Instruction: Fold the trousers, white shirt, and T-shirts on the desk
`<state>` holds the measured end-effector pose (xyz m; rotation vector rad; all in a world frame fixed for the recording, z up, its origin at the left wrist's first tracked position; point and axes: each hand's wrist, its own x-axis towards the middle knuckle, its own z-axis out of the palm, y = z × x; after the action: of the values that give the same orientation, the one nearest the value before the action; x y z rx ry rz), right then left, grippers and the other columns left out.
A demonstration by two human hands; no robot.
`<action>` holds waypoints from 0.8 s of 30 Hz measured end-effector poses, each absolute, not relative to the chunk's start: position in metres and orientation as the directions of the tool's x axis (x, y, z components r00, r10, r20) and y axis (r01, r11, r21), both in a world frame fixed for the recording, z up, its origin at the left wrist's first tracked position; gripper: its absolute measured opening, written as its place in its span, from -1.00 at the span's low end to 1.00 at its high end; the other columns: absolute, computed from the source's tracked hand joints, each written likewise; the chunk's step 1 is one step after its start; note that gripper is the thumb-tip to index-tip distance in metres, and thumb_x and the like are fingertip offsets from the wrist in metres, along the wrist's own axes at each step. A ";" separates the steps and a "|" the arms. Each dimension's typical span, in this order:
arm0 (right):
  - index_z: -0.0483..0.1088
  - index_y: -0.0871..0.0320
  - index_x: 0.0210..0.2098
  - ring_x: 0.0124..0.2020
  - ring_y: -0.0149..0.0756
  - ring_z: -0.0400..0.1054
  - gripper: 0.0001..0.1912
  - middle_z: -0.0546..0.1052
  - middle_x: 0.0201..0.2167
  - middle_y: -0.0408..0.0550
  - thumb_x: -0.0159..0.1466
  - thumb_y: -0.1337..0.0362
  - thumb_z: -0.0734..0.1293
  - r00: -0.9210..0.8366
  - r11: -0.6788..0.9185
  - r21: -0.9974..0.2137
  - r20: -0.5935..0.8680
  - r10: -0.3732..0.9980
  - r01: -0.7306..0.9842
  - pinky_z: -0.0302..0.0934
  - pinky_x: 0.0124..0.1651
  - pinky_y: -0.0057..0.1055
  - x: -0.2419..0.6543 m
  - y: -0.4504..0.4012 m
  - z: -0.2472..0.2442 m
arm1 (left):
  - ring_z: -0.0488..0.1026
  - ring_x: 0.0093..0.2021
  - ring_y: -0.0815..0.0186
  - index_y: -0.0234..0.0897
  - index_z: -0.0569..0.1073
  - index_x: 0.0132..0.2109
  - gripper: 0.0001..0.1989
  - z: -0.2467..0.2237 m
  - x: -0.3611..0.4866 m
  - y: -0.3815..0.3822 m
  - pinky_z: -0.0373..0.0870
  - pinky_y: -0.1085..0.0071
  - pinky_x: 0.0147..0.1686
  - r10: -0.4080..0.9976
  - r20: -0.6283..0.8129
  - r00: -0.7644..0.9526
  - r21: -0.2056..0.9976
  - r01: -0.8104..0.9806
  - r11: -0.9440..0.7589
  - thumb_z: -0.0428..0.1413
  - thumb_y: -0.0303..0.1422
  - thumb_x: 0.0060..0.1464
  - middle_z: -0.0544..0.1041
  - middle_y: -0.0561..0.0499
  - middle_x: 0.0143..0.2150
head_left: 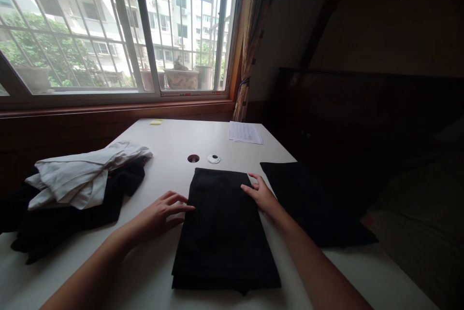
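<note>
A folded black garment (224, 228) lies flat in front of me as a neat, layered rectangle; its exact kind is hidden by the folding. My left hand (168, 211) rests at its left edge, fingers apart, with a fingertip touching the cloth. At the upper right edge, my right hand (263, 194) has its thumb and forefinger spread against the fabric. Another folded black garment (308, 204) lies to the right, beyond my right forearm. To the left is a loose heap with a crumpled white garment (79, 175) on top of black clothing (83, 223).
Everything lies on a white table (174, 138). Toward the back are a yellow sticky note (156, 122) and printed sheets (245, 133). A round cable hole (193, 159) and a white round cap (213, 159) are just past the folded garment. A barred window stands behind.
</note>
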<state>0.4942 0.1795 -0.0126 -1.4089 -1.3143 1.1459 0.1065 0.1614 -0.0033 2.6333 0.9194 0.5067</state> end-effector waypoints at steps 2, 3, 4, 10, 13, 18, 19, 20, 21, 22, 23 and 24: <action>0.17 0.01 0.30 -0.05 -0.07 0.56 -0.26 0.59 0.00 0.05 0.23 -0.01 0.46 -0.098 -0.117 -0.966 -0.143 0.985 0.229 0.45 0.01 -0.12 0.498 0.176 -0.005 | 0.42 0.11 0.13 0.18 0.48 0.23 -0.63 0.001 0.108 0.159 0.51 0.13 0.09 0.639 0.207 0.741 0.415 0.525 -0.743 0.15 -0.28 0.33 0.50 -0.05 0.11; 0.20 -0.01 0.29 -0.01 -0.07 0.55 -0.27 0.57 0.04 0.04 0.21 0.02 0.48 -0.161 -0.119 -0.959 -0.164 0.973 0.258 0.44 0.03 -0.13 0.499 0.174 0.000 | 0.42 0.08 0.14 0.17 0.49 0.22 -0.64 0.002 0.108 0.159 0.52 0.15 0.08 0.641 0.200 0.741 0.426 0.523 -0.738 0.17 -0.28 0.33 0.50 -0.05 0.08; 0.24 -0.04 0.28 0.04 -0.06 0.53 -0.28 0.55 0.09 0.03 0.19 0.05 0.50 -0.215 -0.107 -0.952 -0.173 0.961 0.288 0.43 0.06 -0.14 0.499 0.171 0.003 | 0.43 0.06 0.15 0.16 0.50 0.20 -0.65 0.003 0.108 0.159 0.52 0.18 0.05 0.641 0.197 0.742 0.436 0.520 -0.735 0.18 -0.27 0.32 0.50 -0.04 0.05; 0.32 -0.06 0.18 -0.09 -0.07 0.56 -0.43 0.57 0.01 -0.04 0.19 0.21 0.42 -0.167 -0.024 -0.903 -0.105 0.980 0.428 0.45 -0.09 -0.20 0.494 0.165 0.008 | 0.44 -0.02 0.17 0.13 0.42 0.29 -0.55 -0.008 0.108 0.163 0.53 0.20 0.00 0.630 0.257 0.733 0.446 0.489 -0.750 0.18 -0.29 0.31 0.52 -0.06 -0.01; 0.31 -0.05 0.17 -0.06 -0.07 0.55 -0.46 0.57 0.01 -0.03 0.19 0.26 0.37 -0.043 0.030 -0.844 0.008 0.999 0.536 0.42 -0.02 -0.14 0.500 0.169 0.011 | 0.43 -0.02 0.16 0.11 0.24 0.42 -0.36 -0.015 0.107 0.165 0.51 0.16 0.03 0.653 0.264 0.710 0.442 0.513 -0.736 0.19 -0.38 0.28 0.53 -0.06 0.00; 0.29 -0.04 0.23 0.20 -0.04 0.41 -0.41 0.47 0.21 0.02 0.19 0.30 0.32 0.042 0.100 -0.726 0.175 0.984 0.681 0.25 0.26 -0.05 0.529 0.178 0.035 | 0.43 -0.01 0.16 0.08 0.20 0.43 -0.33 -0.018 0.106 0.167 0.49 0.16 0.05 0.663 0.268 0.699 0.432 0.528 -0.731 0.19 -0.41 0.27 0.54 -0.05 0.01; 0.28 -0.04 0.25 0.25 -0.04 0.37 -0.40 0.45 0.25 0.02 0.21 0.30 0.31 0.039 0.121 -0.702 0.208 0.977 0.702 0.22 0.30 -0.04 0.536 0.180 0.041 | 0.44 -0.02 0.17 0.06 0.25 0.40 -0.39 -0.017 0.106 0.167 0.49 0.18 0.03 0.655 0.276 0.704 0.425 0.522 -0.740 0.18 -0.39 0.29 0.54 -0.06 0.00; 0.27 -0.04 0.27 0.28 -0.04 0.34 -0.39 0.42 0.28 0.01 0.22 0.29 0.30 0.034 0.142 -0.676 0.240 0.970 0.723 0.18 0.34 -0.04 0.544 0.182 0.047 | 0.45 -0.03 0.17 0.05 0.31 0.37 -0.45 -0.016 0.107 0.167 0.50 0.19 0.02 0.646 0.284 0.709 0.418 0.515 -0.749 0.16 -0.37 0.30 0.54 -0.06 -0.01; 0.26 -0.05 0.28 0.30 -0.04 0.32 -0.39 0.41 0.29 0.00 0.23 0.28 0.30 0.028 0.160 -0.650 0.269 0.963 0.743 0.16 0.36 -0.04 0.553 0.184 0.054 | 0.45 -0.03 0.17 0.03 0.35 0.34 -0.50 -0.015 0.107 0.167 0.50 0.20 0.01 0.639 0.290 0.713 0.414 0.508 -0.755 0.15 -0.35 0.31 0.55 -0.07 -0.02; 0.26 -0.07 0.29 0.30 -0.04 0.32 -0.39 0.41 0.30 -0.01 0.24 0.27 0.30 0.024 0.170 -0.627 0.289 0.957 0.760 0.16 0.37 -0.04 0.562 0.186 0.060 | 0.46 -0.03 0.17 0.01 0.38 0.32 -0.54 -0.014 0.107 0.167 0.50 0.21 0.00 0.634 0.293 0.716 0.412 0.503 -0.759 0.15 -0.34 0.32 0.55 -0.08 -0.02; 0.26 -0.09 0.30 0.29 -0.03 0.34 -0.39 0.42 0.29 -0.03 0.25 0.26 0.30 0.023 0.172 -0.607 0.300 0.954 0.776 0.18 0.36 -0.04 0.571 0.187 0.066 | 0.46 -0.03 0.17 0.01 0.40 0.31 -0.55 -0.013 0.107 0.167 0.50 0.21 0.00 0.632 0.295 0.717 0.413 0.501 -0.761 0.15 -0.34 0.32 0.55 -0.08 -0.02; 0.26 -0.11 0.30 0.27 -0.01 0.35 -0.39 0.42 0.29 -0.04 0.25 0.25 0.31 0.027 0.168 -0.589 0.307 0.951 0.790 0.20 0.34 -0.04 0.580 0.188 0.072 | 0.46 -0.03 0.16 0.00 0.40 0.30 -0.56 -0.013 0.107 0.167 0.50 0.21 0.00 0.631 0.295 0.717 0.414 0.499 -0.761 0.15 -0.34 0.32 0.55 -0.08 -0.02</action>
<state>0.5800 0.1883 0.0718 -1.6543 -1.7930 0.3140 0.1074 0.1672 -0.0126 2.6187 0.8859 0.6128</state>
